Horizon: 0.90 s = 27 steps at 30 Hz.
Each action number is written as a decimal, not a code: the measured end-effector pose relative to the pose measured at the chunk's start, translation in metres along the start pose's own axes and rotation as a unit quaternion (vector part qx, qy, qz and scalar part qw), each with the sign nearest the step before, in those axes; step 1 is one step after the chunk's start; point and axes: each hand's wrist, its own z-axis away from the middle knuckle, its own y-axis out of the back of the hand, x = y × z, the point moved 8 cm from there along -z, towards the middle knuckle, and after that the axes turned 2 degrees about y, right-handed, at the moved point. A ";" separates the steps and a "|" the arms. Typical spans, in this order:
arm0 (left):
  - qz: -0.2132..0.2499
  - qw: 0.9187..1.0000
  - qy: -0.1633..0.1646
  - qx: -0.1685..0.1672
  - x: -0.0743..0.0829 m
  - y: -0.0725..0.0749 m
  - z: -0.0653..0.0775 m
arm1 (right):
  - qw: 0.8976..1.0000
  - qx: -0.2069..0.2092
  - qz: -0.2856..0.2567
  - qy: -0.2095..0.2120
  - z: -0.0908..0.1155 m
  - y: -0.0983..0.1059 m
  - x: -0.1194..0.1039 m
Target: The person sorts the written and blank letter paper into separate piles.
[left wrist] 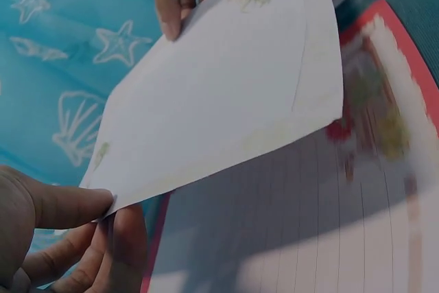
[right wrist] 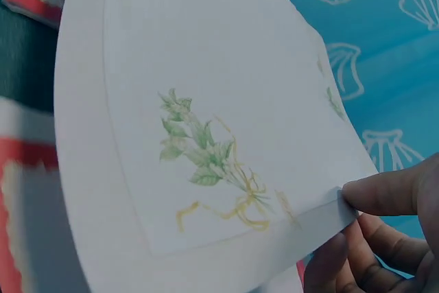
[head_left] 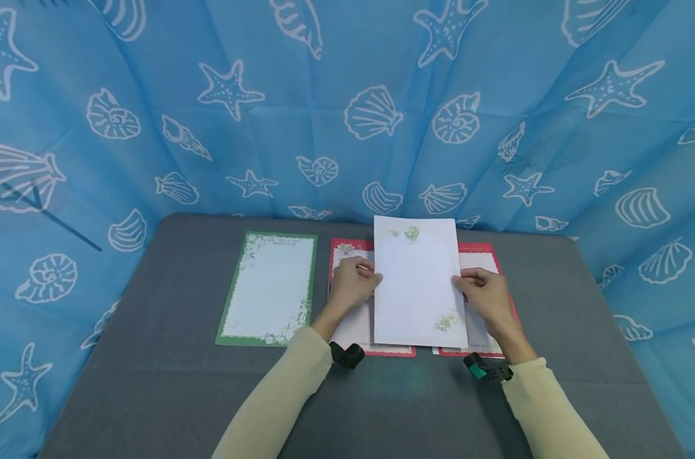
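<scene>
Both hands hold up a white sheet of paper (head_left: 417,287) with faint green leaf prints, one by each long side. My left hand (head_left: 353,280) pinches its left edge between thumb and fingers; in the left wrist view the thumb lies on top of the sheet (left wrist: 206,94). On the opposite edge my right hand (head_left: 488,296) pinches it the same way, and the right wrist view shows a leafy sprig with a yellow ribbon printed on the sheet (right wrist: 206,53). Beneath it lie two red-bordered sheets, left (head_left: 359,331) and right (head_left: 485,258), partly covered by the raised paper and the hands.
A green-bordered sheet (head_left: 270,290) with a floral print lies flat to the left of the red ones. All rest on a dark grey table (head_left: 169,382). Behind the table hangs a blue curtain (head_left: 301,127) printed with shells and starfish.
</scene>
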 end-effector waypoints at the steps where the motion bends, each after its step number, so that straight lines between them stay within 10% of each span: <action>1: 0.001 1.000 0.003 -0.002 0.001 -0.005 -0.001 | 1.000 0.000 0.006 -0.002 -0.001 0.004 0.002; 11: 0.006 1.000 0.019 -0.006 0.012 -0.051 -0.007 | 0.998 0.011 0.055 -0.032 -0.006 0.036 0.028; 27: -0.111 0.993 0.041 -0.023 0.015 -0.103 -0.004 | 0.989 0.067 0.115 -0.067 -0.008 0.064 0.058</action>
